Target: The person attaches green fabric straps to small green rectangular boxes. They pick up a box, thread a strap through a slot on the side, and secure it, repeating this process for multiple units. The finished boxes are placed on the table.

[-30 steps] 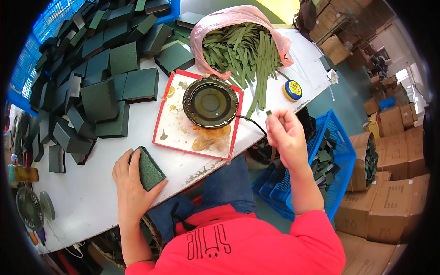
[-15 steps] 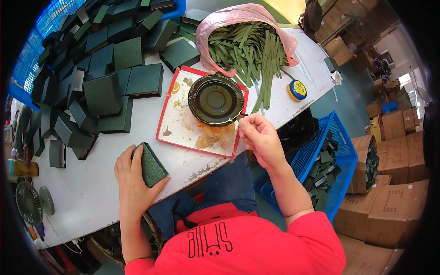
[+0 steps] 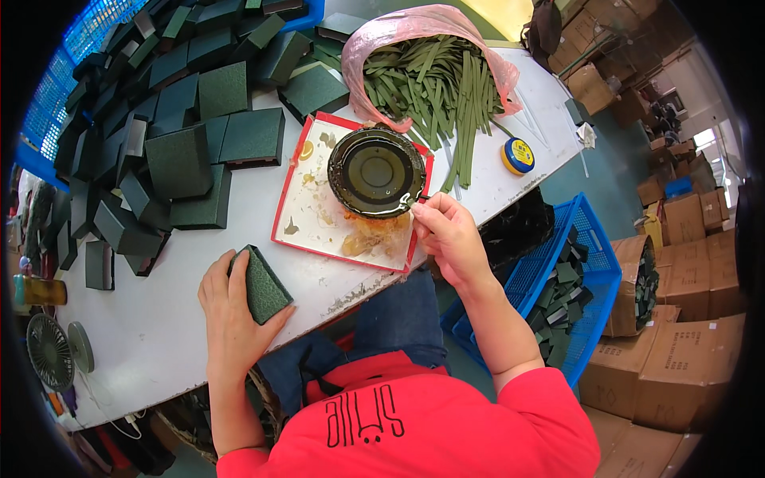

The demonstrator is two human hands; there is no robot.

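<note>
Head view, looking down on a white worktable [image 3: 159, 334]. We are resting our left hand [image 3: 231, 307] on the table near its front edge, fingers curled around a small dark green textured box [image 3: 263, 283] that is lying tilted on the tabletop; the thumb is pressing one side and the fingers are wrapping the other, so the hand is closed on the box. We are holding our right hand [image 3: 448, 233] at the lower right rim of a round black dish of dark glossy liquid [image 3: 376, 171], with the fingertips pinched narrowly on a thin dark tool [image 3: 420, 199] whose tip is meeting the dish's rim; we cannot tell what kind of tool it is. The dish is sitting on a flat white tray with a red border [image 3: 319, 219], stained with amber smears, lying between the two hands and slightly farther from the body.

Behind and to the left of the tray, a large heap of matching dark green boxes [image 3: 159, 135] is covering the table. Behind the dish, an open pink plastic bag [image 3: 414, 24] is spilling long olive-green strips [image 3: 438, 88] onto the table. A small round blue-and-yellow tin [image 3: 517, 155] is lying just right of the strips. Off the table's right edge, a blue plastic crate [image 3: 558, 271] is holding more dark green pieces, and brown cardboard cartons [image 3: 669, 366] are standing beyond it.
</note>
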